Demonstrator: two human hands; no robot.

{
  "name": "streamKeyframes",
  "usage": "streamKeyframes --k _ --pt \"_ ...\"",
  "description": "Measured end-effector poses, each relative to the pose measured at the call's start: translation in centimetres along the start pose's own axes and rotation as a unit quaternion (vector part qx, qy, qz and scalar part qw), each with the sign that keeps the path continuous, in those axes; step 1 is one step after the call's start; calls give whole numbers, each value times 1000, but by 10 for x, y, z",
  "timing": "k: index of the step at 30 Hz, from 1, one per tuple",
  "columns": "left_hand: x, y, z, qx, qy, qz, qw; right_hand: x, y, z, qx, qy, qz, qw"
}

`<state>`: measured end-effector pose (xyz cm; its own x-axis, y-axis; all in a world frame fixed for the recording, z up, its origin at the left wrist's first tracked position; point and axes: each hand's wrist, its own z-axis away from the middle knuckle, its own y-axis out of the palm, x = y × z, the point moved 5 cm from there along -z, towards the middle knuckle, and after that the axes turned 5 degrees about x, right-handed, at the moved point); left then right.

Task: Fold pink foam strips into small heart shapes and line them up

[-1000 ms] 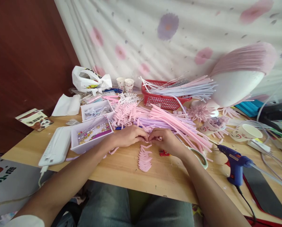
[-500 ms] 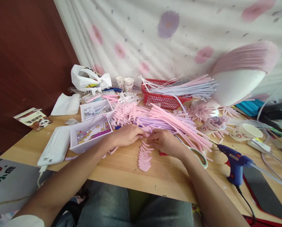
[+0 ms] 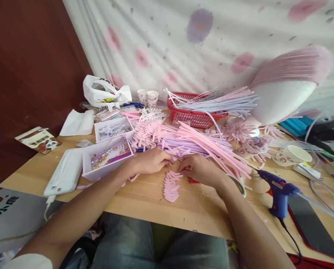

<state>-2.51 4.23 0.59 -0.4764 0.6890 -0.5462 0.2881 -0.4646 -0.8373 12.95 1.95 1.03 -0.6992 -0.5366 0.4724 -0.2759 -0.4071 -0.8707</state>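
Note:
A stacked row of short, V-bent pink pipe cleaner pieces (image 3: 171,188) lies on the table in front of me. Just beyond its far end, my left hand (image 3: 155,160) is closed with fingers curled; what its fingertips hold, if anything, is too small to make out. My right hand (image 3: 196,168) is closed too, its fingertips at the far right end of the row; their contents are hidden. Behind both hands lie long pink pipe cleaners (image 3: 209,144) over purple ones (image 3: 183,145). A pile of bent pink pieces (image 3: 147,133) is beyond my left hand.
White boxes of beads (image 3: 107,158) stand left, by a white power bank (image 3: 64,172). Scissors (image 3: 238,185) lie partly under my right forearm. A blue glue gun (image 3: 279,190) and a phone (image 3: 314,228) are right. A red basket (image 3: 189,119) stands behind.
My hands have moved slightly apart. The right fingertips have come down to the far end of the row, where the pink pieces now sit closer together.

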Motion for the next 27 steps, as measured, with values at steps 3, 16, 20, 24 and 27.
streamKeyframes --k 3,16,20,24,27 --pt "-2 0 0 -3 4 1 1000 -1 -1 2 -7 1 -3 1000" --pt "10 -31 10 -248 -104 -47 962 17 5 0 8 -48 -50 998" --pt "11 -19 7 -186 -97 -116 971 15 0 1 -18 -34 -73 997" --pt "13 -13 6 -157 -100 -170 968 4 -11 2 -123 14 -42 991" --pt "16 -14 6 -147 -112 -187 965 3 -12 0 -147 12 -9 989"
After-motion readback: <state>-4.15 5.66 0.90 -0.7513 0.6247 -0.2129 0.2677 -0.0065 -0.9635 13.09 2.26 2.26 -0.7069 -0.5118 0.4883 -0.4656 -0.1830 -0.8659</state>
